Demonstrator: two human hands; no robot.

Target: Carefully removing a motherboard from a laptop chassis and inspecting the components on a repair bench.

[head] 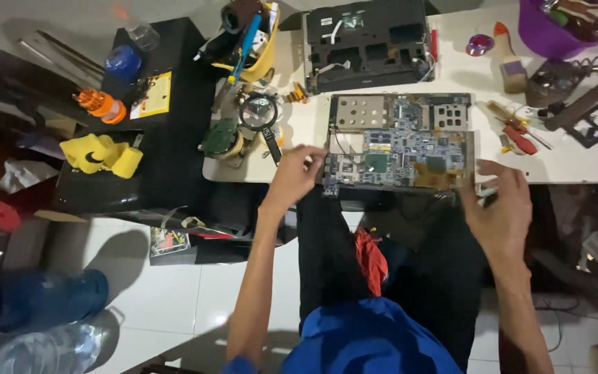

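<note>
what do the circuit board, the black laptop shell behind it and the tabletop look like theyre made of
Circuit board: rigid laminate, blue-green, studded with small parts, plus a perforated bare metal plate, dull grey. Black laptop shell: probably moulded plastic, matte, with cut-outs. Tabletop: smooth white surface, likely laminate or painted board; hard to tell.
</note>
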